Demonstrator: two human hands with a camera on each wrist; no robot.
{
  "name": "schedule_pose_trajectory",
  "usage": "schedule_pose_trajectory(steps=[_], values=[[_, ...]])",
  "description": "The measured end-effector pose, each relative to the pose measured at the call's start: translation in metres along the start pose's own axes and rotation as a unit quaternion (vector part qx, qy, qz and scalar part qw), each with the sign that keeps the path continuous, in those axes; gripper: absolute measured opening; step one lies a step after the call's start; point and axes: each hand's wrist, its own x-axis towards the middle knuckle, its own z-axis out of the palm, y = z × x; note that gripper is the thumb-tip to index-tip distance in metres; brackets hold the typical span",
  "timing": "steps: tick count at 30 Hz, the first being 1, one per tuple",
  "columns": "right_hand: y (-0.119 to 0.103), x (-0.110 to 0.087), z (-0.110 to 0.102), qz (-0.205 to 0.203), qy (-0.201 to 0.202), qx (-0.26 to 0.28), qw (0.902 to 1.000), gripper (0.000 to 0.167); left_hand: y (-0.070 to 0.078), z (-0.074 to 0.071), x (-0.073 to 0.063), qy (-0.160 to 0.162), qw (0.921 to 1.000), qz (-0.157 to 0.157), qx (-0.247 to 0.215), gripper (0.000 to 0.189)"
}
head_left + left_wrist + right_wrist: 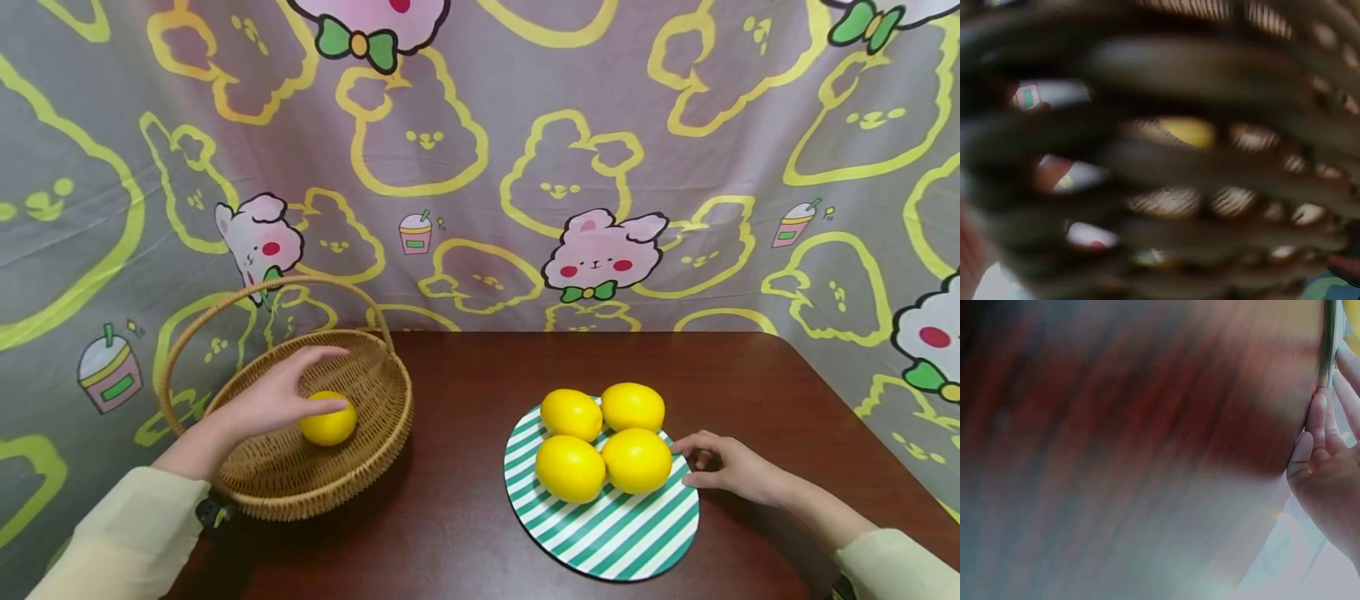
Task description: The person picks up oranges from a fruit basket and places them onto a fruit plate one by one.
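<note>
A wicker basket (pixel 300 500) with a tall handle stands at the left, and one yellow lemon (pixel 327 425) lies inside it. My left hand (pixel 281 396) reaches over the near rim, thumb across the lemon and fingers spread above it, not closed round it. Several lemons (pixel 637 461) sit together on a round green-and-white striped plate (pixel 600 546). At the plate's right edge my right hand (pixel 738 471) rests with its fingertips touching the rim; its fingers look relaxed in the right wrist view. Blurred basket weave (pixel 1166 162) fills most of the left wrist view.
Beneath everything is a dark reddish-brown wooden table (pixel 465 500), its rounded far corner at the back right. A grey curtain (pixel 480 167) with yellow cartoon outlines and pink-white rabbits hangs behind and along both sides. The basket handle (pixel 285 283) arches above the left forearm.
</note>
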Motion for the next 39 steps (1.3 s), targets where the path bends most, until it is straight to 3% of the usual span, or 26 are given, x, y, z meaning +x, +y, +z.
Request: schedule_pose_trajectory(steps=[19,28,32,39], values=[[-0.001,-0.001,0.002,0.008,0.003,0.003,1.0000,0.040,-0.036,0.015,0.003,-0.035,0.9985,-0.041,-0.007,0.078],[0.002,0.000,0.002,0.002,0.003,0.012,0.9999,0.040,-0.052,0.028,0.003,-0.041,0.9989,-0.015,-0.014,0.082],[0.002,0.000,0.001,-0.012,0.004,0.006,0.9999,0.039,-0.057,0.031,0.003,-0.057,0.9981,-0.021,-0.013,0.081],[0.001,0.000,0.000,0.010,0.000,0.013,0.9999,0.040,-0.061,0.035,0.001,-0.066,0.9975,-0.024,-0.009,0.075]])
